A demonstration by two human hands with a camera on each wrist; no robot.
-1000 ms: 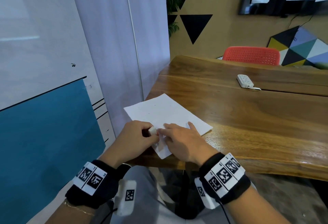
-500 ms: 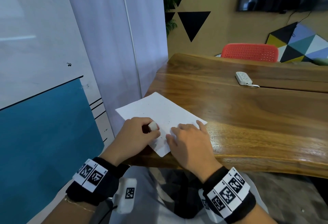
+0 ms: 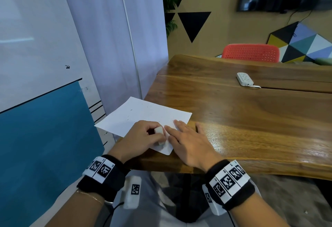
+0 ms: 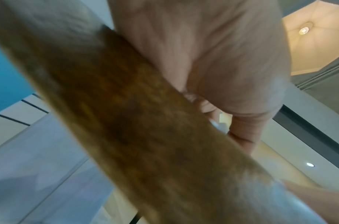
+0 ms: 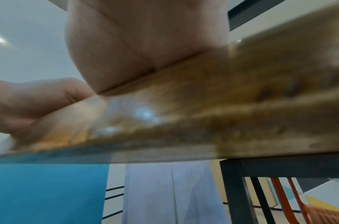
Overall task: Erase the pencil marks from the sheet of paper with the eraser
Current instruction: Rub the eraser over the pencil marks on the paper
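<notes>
Currently left hand (image 3: 138,137) fingers curled round the white eraser (image 3: 159,133), pressing it on the sheet of paper (image 3: 143,115) at the table (image 3: 251,119) corner; right hand (image 3: 190,142) flat, fingers straight, pinning the sheet
</notes>
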